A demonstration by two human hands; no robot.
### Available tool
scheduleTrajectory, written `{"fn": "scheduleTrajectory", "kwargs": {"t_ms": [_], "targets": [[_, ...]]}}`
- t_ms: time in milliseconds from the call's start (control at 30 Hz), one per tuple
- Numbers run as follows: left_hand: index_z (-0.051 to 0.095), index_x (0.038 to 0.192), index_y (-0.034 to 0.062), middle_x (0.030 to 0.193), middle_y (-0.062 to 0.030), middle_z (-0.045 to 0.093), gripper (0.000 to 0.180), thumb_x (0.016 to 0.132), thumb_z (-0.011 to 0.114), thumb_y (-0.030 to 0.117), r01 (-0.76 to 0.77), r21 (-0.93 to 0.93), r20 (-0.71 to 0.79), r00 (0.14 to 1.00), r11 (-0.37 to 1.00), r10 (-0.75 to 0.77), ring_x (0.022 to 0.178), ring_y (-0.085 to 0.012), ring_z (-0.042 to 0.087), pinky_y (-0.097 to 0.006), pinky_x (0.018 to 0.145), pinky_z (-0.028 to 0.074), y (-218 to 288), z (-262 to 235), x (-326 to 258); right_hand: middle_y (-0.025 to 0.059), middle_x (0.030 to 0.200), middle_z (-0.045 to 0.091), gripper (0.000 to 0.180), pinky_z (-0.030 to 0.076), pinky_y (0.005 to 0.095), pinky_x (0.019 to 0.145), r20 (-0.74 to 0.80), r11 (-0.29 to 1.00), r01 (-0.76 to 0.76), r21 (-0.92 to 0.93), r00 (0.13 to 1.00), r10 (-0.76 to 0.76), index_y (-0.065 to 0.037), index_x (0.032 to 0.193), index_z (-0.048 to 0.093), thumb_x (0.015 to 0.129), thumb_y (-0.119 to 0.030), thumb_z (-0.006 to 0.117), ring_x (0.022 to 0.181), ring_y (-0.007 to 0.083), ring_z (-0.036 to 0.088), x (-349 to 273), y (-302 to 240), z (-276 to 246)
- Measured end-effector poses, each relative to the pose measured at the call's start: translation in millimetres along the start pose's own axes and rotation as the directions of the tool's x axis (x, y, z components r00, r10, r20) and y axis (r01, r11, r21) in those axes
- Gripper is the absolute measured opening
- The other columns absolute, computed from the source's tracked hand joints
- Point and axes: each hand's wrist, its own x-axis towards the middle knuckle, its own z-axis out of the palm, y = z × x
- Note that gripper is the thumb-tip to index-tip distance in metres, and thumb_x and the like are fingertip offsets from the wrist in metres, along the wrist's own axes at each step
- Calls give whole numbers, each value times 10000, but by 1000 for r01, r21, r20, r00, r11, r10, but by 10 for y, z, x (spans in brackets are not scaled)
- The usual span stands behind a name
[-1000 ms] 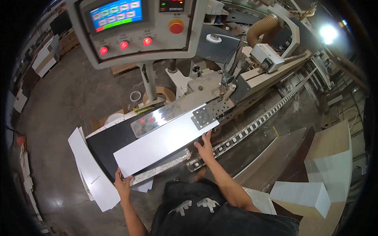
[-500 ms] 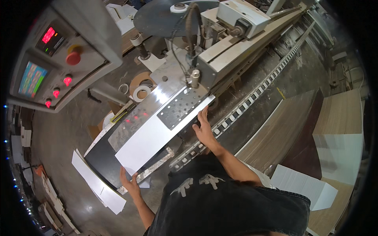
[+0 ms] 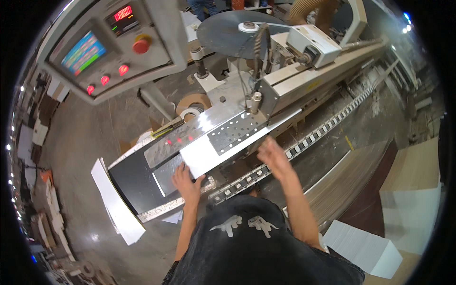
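A long white panel [image 3: 202,156] lies on the edge-banding machine's bed and runs under the perforated dark plate [image 3: 235,133]. Its far end sticks out along the machine's beam on the right. My left hand [image 3: 186,183] rests at the panel's near-left end, fingers spread and thumb apart, without gripping round it. My right hand [image 3: 273,154] hangs just off the panel's front edge, beside the plate. That hand is blurred and appears apart from the panel; its fingers cannot be read clearly.
At upper left stands a control panel [image 3: 159,71] with a red stop button [image 3: 141,45]. A toothed conveyor track [image 3: 311,138] runs along the front. Stacked boards [image 3: 349,175] and a white stack [image 3: 356,244] stand at right. White strips [image 3: 116,202] lean by the bed's left end.
The white panel has moved rightward and away along the machine. My left hand has followed its trailing end. My right hand has come off the panel's edge. The whole view has shifted.
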Motion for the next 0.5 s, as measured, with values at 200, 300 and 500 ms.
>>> {"fn": "scheduleTrajectory", "kwargs": {"t_ms": [200, 300, 500], "targets": [[508, 1457, 17, 1597, -216, 398, 775, 835, 819, 360, -99, -78, 190, 975, 992, 112, 1497, -436, 320, -650, 1228, 156, 417, -35, 94, 249, 1726, -6, 1142, 188, 522, 1283, 225, 967, -203, 155, 960, 166, -8, 1629, -144, 978, -735, 449, 1600, 379, 98, -504, 1093, 1002], [561, 1411, 23, 1565, -241, 419, 633, 866, 786, 253, -123, -262, 160, 973, 957, 168, 1464, -443, 360, -646, 1221, 188, 211, -226, -101, 235, 1730, -40, 1212, 131, 501, 1296, 93, 978, -71, 196, 994, 53, -9, 1621, -174, 946, -775, 479, 1609, 358, 63, -401, 1077, 1311], [629, 1331, 46, 1492, -182, 544, 391, 947, 675, 107, -119, -531, 110, 972, 839, 208, 1361, -390, 500, -477, 1149, 342, 338, -608, -353, 149, 1596, 411, 962, 268, 456, 1258, -200, 869, 245, 430, 964, -173, -26, 1555, 330, 945, -736, 557, 1471, 283, 403, -125, 719, 1171]]}}
